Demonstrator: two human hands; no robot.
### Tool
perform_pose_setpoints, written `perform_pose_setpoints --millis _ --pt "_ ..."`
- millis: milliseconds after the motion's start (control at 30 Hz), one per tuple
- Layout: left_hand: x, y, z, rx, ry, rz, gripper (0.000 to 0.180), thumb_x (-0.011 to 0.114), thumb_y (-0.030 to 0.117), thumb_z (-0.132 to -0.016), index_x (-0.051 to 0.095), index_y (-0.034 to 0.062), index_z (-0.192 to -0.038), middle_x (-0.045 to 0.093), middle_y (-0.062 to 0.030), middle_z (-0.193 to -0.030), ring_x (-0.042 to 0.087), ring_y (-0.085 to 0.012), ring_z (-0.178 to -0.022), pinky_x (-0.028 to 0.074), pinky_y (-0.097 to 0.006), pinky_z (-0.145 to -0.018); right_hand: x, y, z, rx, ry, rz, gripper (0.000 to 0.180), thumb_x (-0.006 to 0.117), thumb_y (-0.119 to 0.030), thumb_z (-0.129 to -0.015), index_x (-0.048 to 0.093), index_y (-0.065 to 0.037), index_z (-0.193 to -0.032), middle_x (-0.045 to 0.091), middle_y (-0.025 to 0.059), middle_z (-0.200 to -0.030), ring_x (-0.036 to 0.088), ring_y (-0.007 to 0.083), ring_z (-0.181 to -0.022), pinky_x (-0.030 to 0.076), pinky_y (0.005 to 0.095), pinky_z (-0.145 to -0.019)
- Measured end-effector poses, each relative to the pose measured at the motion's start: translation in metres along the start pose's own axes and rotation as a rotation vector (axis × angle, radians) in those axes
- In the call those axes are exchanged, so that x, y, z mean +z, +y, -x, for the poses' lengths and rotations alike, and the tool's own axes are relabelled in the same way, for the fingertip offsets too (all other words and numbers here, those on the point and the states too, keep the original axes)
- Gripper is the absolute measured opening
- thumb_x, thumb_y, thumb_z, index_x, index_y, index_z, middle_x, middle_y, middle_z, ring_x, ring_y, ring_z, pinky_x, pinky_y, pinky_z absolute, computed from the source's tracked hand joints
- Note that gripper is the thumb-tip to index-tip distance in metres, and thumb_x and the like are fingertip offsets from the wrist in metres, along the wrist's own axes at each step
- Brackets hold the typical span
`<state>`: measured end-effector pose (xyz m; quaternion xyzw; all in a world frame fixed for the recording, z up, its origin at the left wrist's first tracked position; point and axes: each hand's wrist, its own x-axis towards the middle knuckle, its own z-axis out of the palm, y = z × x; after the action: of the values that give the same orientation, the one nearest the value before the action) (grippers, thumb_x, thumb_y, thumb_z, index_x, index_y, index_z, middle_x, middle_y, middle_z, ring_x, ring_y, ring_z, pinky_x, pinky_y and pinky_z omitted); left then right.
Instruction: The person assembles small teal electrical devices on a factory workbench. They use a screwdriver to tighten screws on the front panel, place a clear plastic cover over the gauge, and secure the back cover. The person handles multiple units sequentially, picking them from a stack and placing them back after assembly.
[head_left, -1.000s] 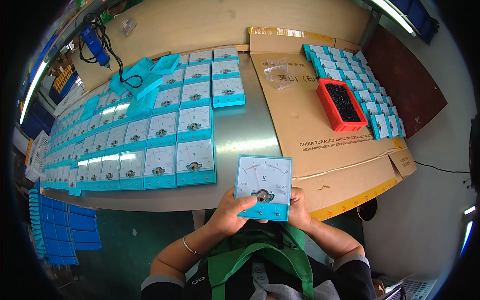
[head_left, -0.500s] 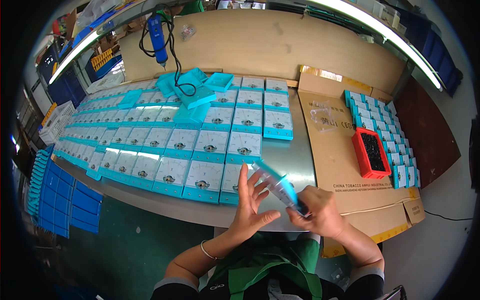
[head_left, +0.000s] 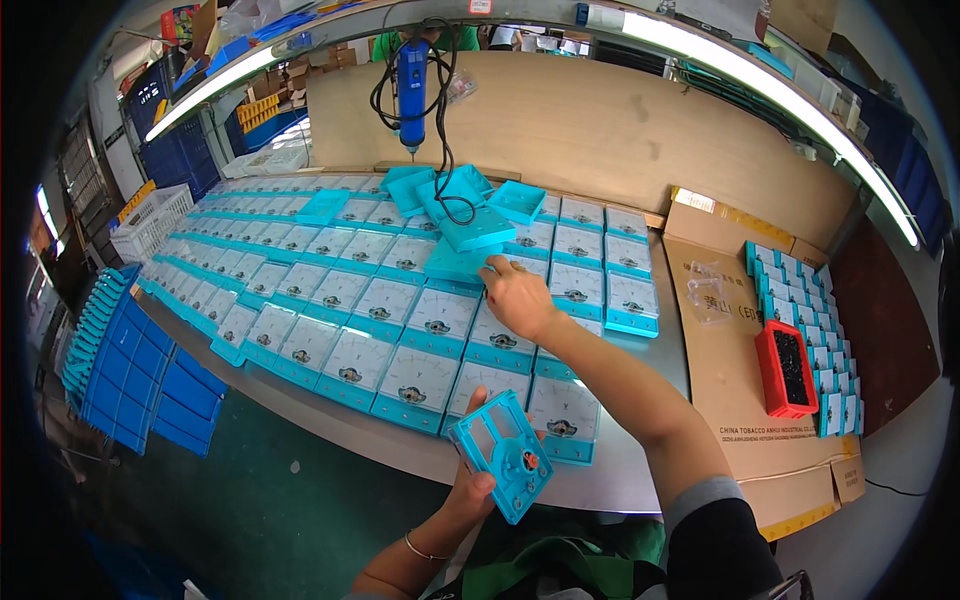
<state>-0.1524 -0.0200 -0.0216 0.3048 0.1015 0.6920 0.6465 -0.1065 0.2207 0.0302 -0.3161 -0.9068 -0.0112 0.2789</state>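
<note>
Low in front of me, my left hand [head_left: 474,484] grips a teal panel meter [head_left: 512,462] by its edge. The meter's back faces up, showing an open housing with a round centre, an orange-red part and small metal fittings. My right hand [head_left: 520,300] stretches forward over the rows of meters. Its bent fingers close on the near right edge of a teal plastic cover [head_left: 462,262], lowest in a loose pile. Above that cover lie other teal covers [head_left: 478,228], partly overlapping.
Rows of teal meters with white dials [head_left: 355,360] cover much of the metal table. A blue electric screwdriver [head_left: 411,95] hangs over the pile on a black cord. On the right are cardboard [head_left: 735,400], a red bin [head_left: 790,372] of small black parts and stacked meters [head_left: 815,310].
The meter has passed from my right hand to my left, which was open before. My right hand has moved forward to the cover pile. The whole view has shifted.
</note>
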Motion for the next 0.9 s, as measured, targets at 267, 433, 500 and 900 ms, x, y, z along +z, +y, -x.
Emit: perform_pose_setpoints --millis 267,433,500,900 --pt "-0.002 0.027 0.014 -0.082 0.152 0.019 0.111 0.086 0.041 -0.057 0.02 0.0302 -0.145 0.046 -0.0162 -0.125 0.055 -0.0337 -0.111 0.049 -0.049 -0.093 0.036 0.02 -0.051 -0.092 -0.223 0.347 0.023 0.063 -0.011 -0.076 0.061 -0.004 -0.097 0.065 0.0114 -0.098 0.064 0.0263 -0.093 0.056 0.0356 -0.066" --pt "-0.01 0.027 0.017 -0.026 0.116 -0.049 0.118 0.086 0.047 -0.056 0.013 0.0277 -0.147 0.044 -0.0154 -0.129 0.053 -0.0329 -0.114 0.047 -0.048 -0.094 -0.009 0.013 -0.04 -0.379 0.115 0.417 0.017 0.064 -0.009 -0.073 0.062 -0.004 -0.089 0.067 0.0095 -0.091 0.064 0.0222 -0.082 0.054 0.0315 -0.06" --pt "-0.009 0.022 0.013 -0.018 0.099 -0.045 0.119 0.086 0.047 -0.057 0.011 0.0275 -0.148 0.044 -0.0153 -0.129 0.053 -0.0328 -0.114 0.047 -0.048 -0.094 -0.047 0.02 -0.024 -0.422 0.318 0.339 0.025 0.068 -0.009 -0.072 0.061 -0.003 -0.095 0.067 0.009 -0.093 0.063 0.0221 -0.077 0.053 0.0306 -0.06" --pt "0.009 0.02 -0.006 -0.134 0.099 -0.154 0.109 0.08 0.043 -0.067 0.01 0.025 -0.148 0.046 -0.013 -0.13 0.052 -0.0324 -0.117 0.046 -0.047 -0.096 -0.145 0.046 0.13 -0.212 0.275 0.261 0.032 0.073 -0.005 -0.068 0.062 -0.002 -0.098 0.067 0.0089 -0.099 0.061 0.0225 -0.075 0.053 0.0305 -0.063"
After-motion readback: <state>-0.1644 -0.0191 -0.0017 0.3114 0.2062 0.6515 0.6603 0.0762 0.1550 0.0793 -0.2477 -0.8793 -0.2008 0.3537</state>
